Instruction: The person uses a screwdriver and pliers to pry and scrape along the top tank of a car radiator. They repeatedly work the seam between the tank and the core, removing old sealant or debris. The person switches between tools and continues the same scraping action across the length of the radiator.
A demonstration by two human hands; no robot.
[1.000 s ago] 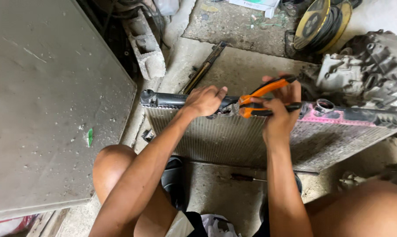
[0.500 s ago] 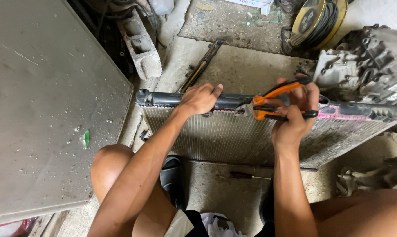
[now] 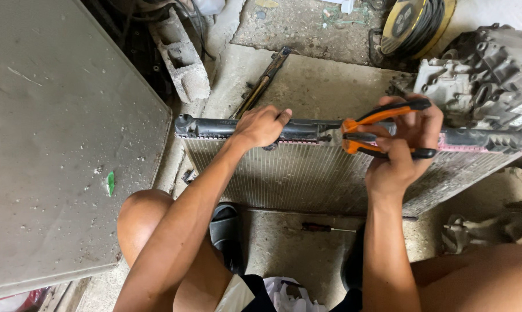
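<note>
A car radiator [image 3: 307, 176] stands on edge in front of me, its black plastic top tank [image 3: 209, 127] running left to right. My left hand [image 3: 262, 125] grips that top tank near its middle. My right hand [image 3: 405, 141] is closed around orange and black pliers [image 3: 368, 130]. The pliers' jaws point left and bite on the tank's seam, a short way right of my left hand. A pink strip [image 3: 474, 147] shows along the tank's right part.
A grey flat panel [image 3: 53, 133] fills the left. A concrete block [image 3: 183, 63] and a long metal tool [image 3: 264, 81] lie beyond the radiator. An engine part [image 3: 486, 75] and a yellow cable reel [image 3: 414, 23] sit at upper right. A screwdriver [image 3: 324, 228] lies on the floor between my knees.
The pliers and my right hand have shifted a little to the right along the tank. My left hand keeps its grip on the tank.
</note>
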